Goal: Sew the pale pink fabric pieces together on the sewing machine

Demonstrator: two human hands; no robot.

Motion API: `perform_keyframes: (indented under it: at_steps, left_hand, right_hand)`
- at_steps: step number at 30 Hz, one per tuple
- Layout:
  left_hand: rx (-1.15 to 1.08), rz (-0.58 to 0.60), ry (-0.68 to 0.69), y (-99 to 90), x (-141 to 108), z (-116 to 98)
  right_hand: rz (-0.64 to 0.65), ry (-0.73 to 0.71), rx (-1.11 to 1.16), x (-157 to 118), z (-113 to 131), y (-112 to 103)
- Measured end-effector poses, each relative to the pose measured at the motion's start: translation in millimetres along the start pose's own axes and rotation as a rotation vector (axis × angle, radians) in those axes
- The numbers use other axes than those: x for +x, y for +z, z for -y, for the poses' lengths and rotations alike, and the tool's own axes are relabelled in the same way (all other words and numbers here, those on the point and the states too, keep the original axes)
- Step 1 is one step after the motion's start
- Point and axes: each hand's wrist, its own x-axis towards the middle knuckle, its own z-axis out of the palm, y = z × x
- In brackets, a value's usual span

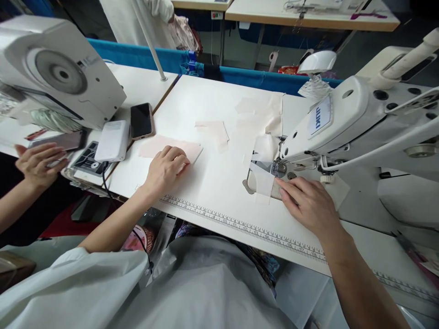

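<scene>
My left hand (167, 170) rests on a stack of pale pink fabric pieces (181, 145) at the left of the white sewing table. Its fingers are bent and pressed together at the stack's front edge; the thumb tip is hidden. At the white sewing machine (329, 114), a thin, whitish fabric piece (263, 180) lies flat beside the needle and presser foot (279, 168). My right hand (307, 201) pinches the right edge of that piece between thumb and forefinger, just in front of the presser foot.
Pale fabric pieces (212, 130) lie mid-table, and more fabric (260, 114) lies behind. A phone (141, 120) and a white power bank (111, 140) sit at left. A co-worker's hand (41, 164) is beside another machine (61, 68). A printed ruler (236, 224) follows the front edge.
</scene>
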Motion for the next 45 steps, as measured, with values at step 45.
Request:
perform_keyframes:
  at_steps: [45]
  left_hand:
    - [-0.980,0.623,-0.039,-2.1,78.8,-117.0]
  right_hand:
    - [0.154,0.219,1.113,0.3,68.4,-23.2]
